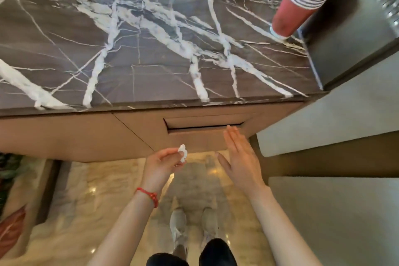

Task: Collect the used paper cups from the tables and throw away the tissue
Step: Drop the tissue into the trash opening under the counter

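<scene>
Left hand [160, 163]: fingers curled, pinching the crumpled tissue [182, 152] at their tips. Right hand [239, 157]: fingers straight, holding nothing, tips at the flap [205, 134] in the bench [151, 49] front, just beyond the tissue. Stack of cups [302, 0] well beyond both hands. Risk: the light pinch could drop the tissue to the floor [108, 190] if the flap is not pushed in enough.

Dark brown marble countertop with white veining [151, 39] lay ahead of both hands. Tan cabinet front [75, 136] with a recessed slot [205, 127] faced them. Glossy beige marble floor [97, 190] below reflected ceiling lights.
</scene>
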